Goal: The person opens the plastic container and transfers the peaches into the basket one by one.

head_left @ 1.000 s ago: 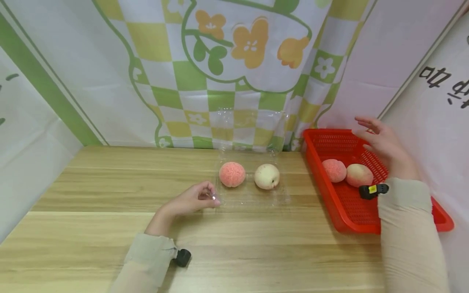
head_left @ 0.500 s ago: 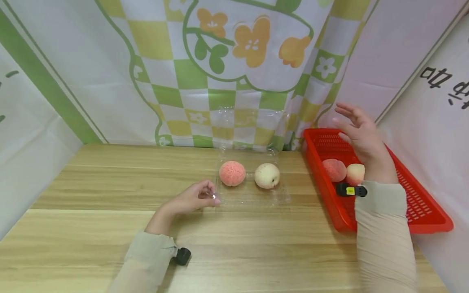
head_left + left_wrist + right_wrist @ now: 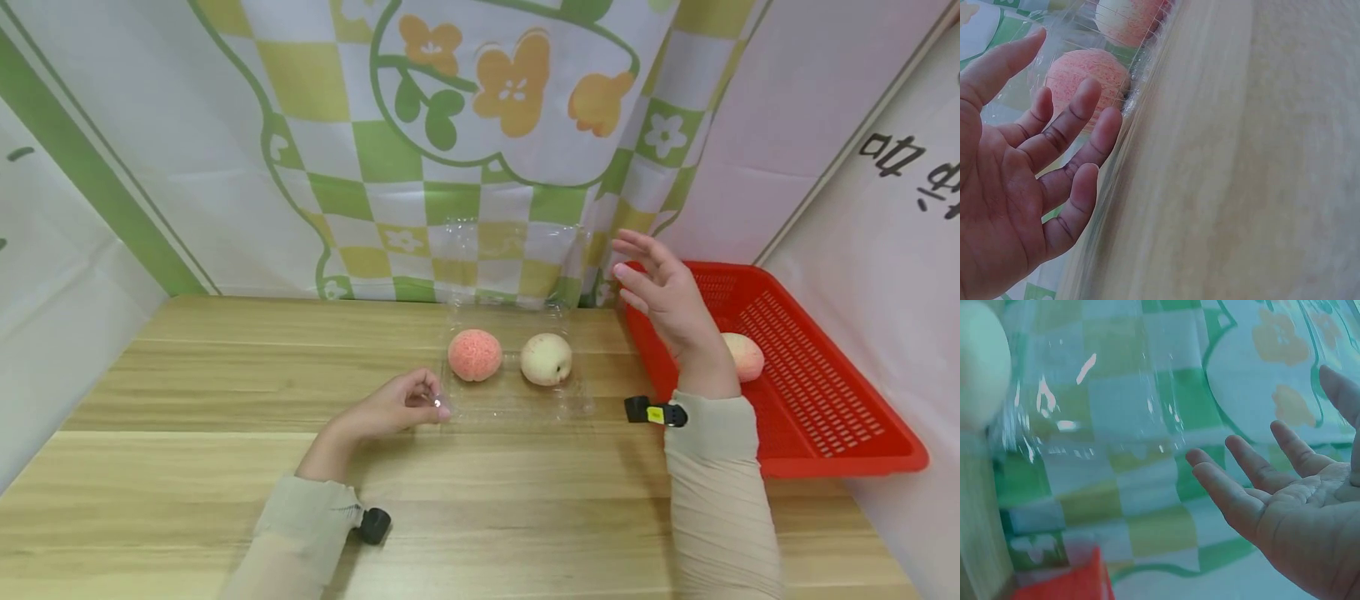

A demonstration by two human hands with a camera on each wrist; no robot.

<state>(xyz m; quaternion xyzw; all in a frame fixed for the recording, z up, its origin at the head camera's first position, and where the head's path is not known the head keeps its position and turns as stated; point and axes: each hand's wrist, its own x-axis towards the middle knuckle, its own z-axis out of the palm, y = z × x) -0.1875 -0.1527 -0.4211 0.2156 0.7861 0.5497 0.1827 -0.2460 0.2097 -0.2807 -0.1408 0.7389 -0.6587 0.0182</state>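
Note:
My left hand [image 3: 393, 404] curls thumb and fingers round the near left corner of a clear plastic clamshell box [image 3: 517, 410], whose lid stands raised behind. Inside sit two peaches: a pink peach [image 3: 475, 355] on the left and a pale peach [image 3: 546, 360] on the right. The left wrist view shows the left hand [image 3: 1029, 169] with bent fingers beside the nearer peach [image 3: 1079, 72]. My right hand [image 3: 671, 304] hovers above the left rim of a red basket [image 3: 825, 367], fingers spread, holding nothing. One peach [image 3: 745, 357] shows in the basket, beside the right forearm.
The wooden table [image 3: 225, 383] meets a green and yellow checked curtain [image 3: 390, 167] close behind the box lid. White sheets hang at both sides. In the right wrist view, the basket's corner [image 3: 1079, 581] is at the bottom.
My right hand has moved left from over the basket's middle to its left rim, and the pink peach there is now hidden behind it. The left hand and box have stayed put.

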